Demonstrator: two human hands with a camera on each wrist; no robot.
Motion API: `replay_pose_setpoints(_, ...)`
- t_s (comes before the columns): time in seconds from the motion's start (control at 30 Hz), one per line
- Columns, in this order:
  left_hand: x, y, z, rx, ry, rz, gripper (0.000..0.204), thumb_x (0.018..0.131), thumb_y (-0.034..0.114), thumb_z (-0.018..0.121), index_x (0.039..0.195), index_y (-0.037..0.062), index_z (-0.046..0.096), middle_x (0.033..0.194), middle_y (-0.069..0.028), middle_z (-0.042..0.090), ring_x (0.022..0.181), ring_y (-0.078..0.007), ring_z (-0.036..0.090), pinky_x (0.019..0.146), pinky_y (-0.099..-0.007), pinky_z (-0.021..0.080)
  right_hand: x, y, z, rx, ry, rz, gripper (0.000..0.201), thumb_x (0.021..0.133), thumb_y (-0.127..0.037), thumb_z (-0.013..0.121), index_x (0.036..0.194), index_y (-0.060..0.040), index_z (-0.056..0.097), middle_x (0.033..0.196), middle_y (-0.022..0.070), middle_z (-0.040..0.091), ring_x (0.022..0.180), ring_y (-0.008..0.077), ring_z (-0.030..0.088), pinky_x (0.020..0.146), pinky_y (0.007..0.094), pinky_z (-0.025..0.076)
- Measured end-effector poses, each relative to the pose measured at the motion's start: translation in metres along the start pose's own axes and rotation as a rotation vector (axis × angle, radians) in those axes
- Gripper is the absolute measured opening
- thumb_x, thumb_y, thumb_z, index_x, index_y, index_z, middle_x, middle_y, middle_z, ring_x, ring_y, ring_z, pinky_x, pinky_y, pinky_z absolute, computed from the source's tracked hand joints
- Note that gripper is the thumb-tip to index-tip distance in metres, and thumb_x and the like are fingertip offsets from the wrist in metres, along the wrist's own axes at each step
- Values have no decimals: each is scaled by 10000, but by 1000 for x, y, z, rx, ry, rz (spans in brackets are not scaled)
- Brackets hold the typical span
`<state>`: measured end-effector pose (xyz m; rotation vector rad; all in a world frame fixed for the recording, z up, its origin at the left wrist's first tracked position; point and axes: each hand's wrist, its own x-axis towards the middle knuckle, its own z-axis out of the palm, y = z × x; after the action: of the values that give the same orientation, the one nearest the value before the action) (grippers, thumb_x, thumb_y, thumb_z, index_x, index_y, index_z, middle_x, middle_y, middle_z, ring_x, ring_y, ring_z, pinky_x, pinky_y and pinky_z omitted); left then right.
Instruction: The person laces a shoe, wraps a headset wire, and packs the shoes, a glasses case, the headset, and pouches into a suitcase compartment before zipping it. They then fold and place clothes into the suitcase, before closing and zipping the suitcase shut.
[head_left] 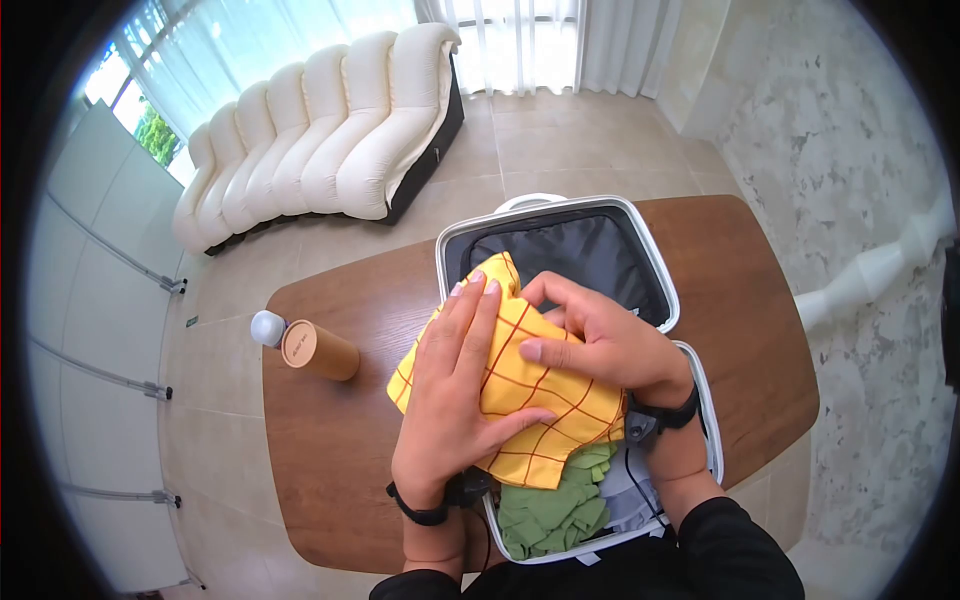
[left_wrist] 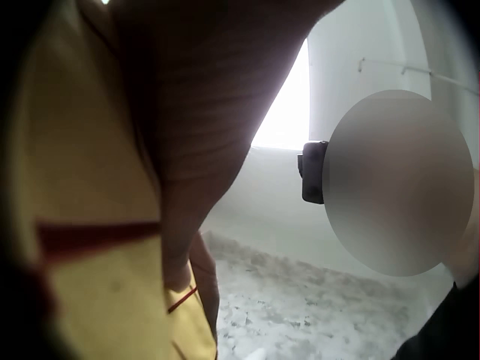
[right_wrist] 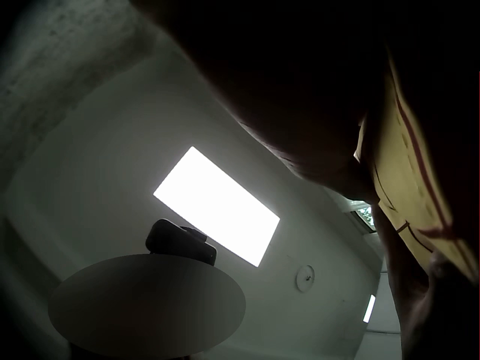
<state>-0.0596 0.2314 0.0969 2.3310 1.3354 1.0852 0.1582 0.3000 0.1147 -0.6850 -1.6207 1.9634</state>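
Observation:
A folded yellow cloth with a red check (head_left: 550,400) is held up over the near half of an open suitcase (head_left: 716,440). My left hand (head_left: 450,375) lies along its left side, fingers straight and pressed to the fabric, thumb spread across the front. On the upper right, my right hand (head_left: 610,340) grips the cloth, its thumb on the near face and its fingers bent at the top edge. Both wrist views show the yellow cloth (left_wrist: 112,300) close beside the hands. Beneath it, crumpled green clothing (head_left: 550,515) and a grey garment (head_left: 628,498) lie in the suitcase.
The suitcase stands on a brown wooden table (head_left: 340,470), its dark-lined lid (head_left: 590,250) folded back on the far side. To the left are a brown cylindrical canister (head_left: 330,352) and a white-topped item (head_left: 268,328). A cream sofa (head_left: 320,130) stands beyond the table.

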Motion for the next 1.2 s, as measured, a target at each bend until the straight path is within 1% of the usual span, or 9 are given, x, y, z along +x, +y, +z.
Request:
replay_pose_setpoints(0.1,-1,-1,-4,-26,-39,-13,1208,703,453,932,1597,-52,295,1544,-253,477,1399,-439,489,1145,-492,398,-2,-3,0,-74,-82,-1,417,999,-133,705,1317,-22,458,1104,78,712,1021,75,643,845,239,520)
replay_pose_setpoints(0.2,-4,-4,-7,-316,-108,-175,1183,704,362,953,1592,-57,293,1461,-244,556,1332,-418,563,1106,-460,448,-4,-1,-1,-40,-194,-76,627,933,-83,751,1458,4,420,1305,127,660,1283,169,571,1084,328,446)
replay_pose_setpoints(0.3,-2,-4,-8,-333,-174,-141,1172,705,254,954,1605,-41,264,1394,-234,605,1271,-398,619,1059,-437,497,-4,-4,0,-208,-253,-203,710,912,-75,757,1510,18,386,1341,142,642,1294,185,573,1103,345,446)
replay_pose_setpoints(0.37,-5,3,-5,-376,-15,-287,1186,705,196,940,1627,-7,223,1403,-236,598,1268,-396,624,1043,-434,515,-2,-6,1,-331,-253,-292,796,885,-102,770,1555,1,353,1345,158,639,1274,225,612,1088,360,469)
replay_pose_setpoints(0.6,-5,-5,-1,-210,85,-258,1094,735,69,852,1630,19,225,1427,-254,566,1257,-424,618,1027,-448,528,3,4,6,-651,-147,-448,839,807,-39,689,1576,-43,354,1325,242,624,1206,437,619,1039,445,500)
replay_pose_setpoints(0.83,-7,-6,-7,-223,79,-221,1022,749,87,846,1608,22,297,1447,-246,540,1275,-421,592,1042,-452,509,0,-2,13,-682,-151,-445,757,822,-23,684,1528,-29,408,1273,244,660,1164,433,649,999,442,517)
replay_pose_setpoints(0.9,-5,-5,-9,-172,127,-162,995,764,131,867,1595,19,330,1452,-232,533,1288,-400,578,1061,-444,490,-5,-13,17,-497,-14,-230,585,841,-47,707,1389,-20,505,1111,209,726,1024,430,699,923,421,552)
replay_pose_setpoints(0.93,-5,-8,-9,-99,130,-138,958,787,179,878,1575,4,362,1457,-230,522,1300,-386,564,1080,-443,469,-4,-10,16,-493,46,-269,416,864,-74,730,1237,-10,558,981,168,757,915,350,746,849,375,569)
replay_pose_setpoints(1.2,-4,-7,-5,-193,49,-191,911,820,255,873,1545,-21,396,1437,-241,538,1313,-386,563,1092,-441,462,2,0,13,-181,75,-127,371,907,-28,724,1237,22,561,1071,91,740,1010,91,673,882,251,522)
